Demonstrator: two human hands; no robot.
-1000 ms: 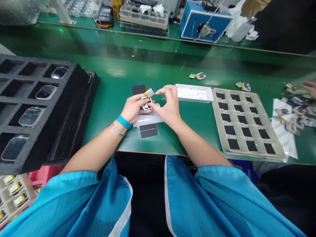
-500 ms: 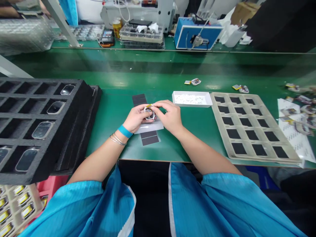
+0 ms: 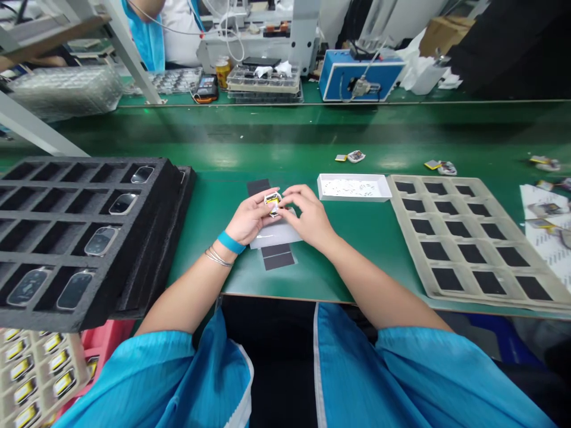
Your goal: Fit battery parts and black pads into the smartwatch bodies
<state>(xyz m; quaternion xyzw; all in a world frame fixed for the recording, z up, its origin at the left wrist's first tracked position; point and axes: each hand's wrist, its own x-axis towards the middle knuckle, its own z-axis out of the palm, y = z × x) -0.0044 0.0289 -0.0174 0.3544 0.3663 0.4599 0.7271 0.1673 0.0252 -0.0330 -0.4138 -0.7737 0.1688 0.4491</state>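
Observation:
Between my hands is a small white-rimmed device part [image 3: 272, 203] with a yellow and silver piece lying in it. My left hand [image 3: 250, 221] grips it by its edge, thumb on the near side. The fingertips of my right hand [image 3: 308, 215] are pinched together at the part's right side; whether they grip it is too small to tell. Under the hands lie a white sheet [image 3: 272, 236] and dark strips [image 3: 278, 257] on the green mat.
Black foam trays [image 3: 96, 208] with watch-like cases stand at left. A shallow white box [image 3: 354, 196] and a beige compartment tray [image 3: 417, 255] are at right. Small parts [image 3: 356, 156] lie behind. A person's blue sleeve [image 3: 145, 35] shows at the back.
The yellow piece, earlier raised at the part's top edge, now lies over its inside. My right fingertips moved down to its right side. The whole view has shifted slightly.

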